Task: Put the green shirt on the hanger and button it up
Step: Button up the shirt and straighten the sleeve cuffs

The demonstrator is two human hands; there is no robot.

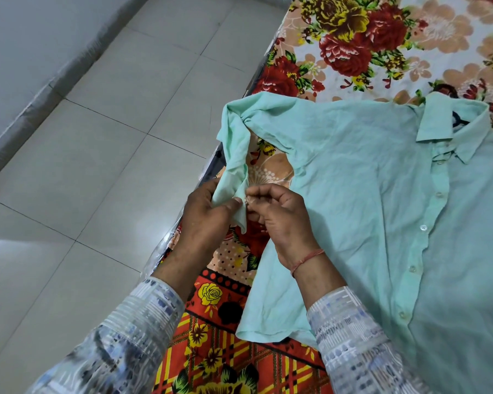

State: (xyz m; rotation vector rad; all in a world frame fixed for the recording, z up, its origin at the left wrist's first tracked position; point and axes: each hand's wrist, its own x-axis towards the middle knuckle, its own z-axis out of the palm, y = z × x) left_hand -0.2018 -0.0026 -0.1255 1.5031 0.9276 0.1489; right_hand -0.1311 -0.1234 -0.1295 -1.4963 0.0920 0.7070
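A pale green shirt (362,177) lies flat on the bed, collar (453,123) at the upper right, its front closed along a row of white buttons (423,227). One sleeve (235,143) loops out to the left over the bed's edge. My left hand (205,217) grips the sleeve's cuff end. My right hand (279,220) pinches the cuff right beside it, fingertips meeting my left thumb. A dark piece shows inside the collar; I cannot tell whether it is a hanger.
The shirt rests on a floral bedsheet (367,44) in red, yellow and peach. Left of the bed's edge (211,166) is a grey tiled floor (97,137), with a wall base (26,109) at the far left.
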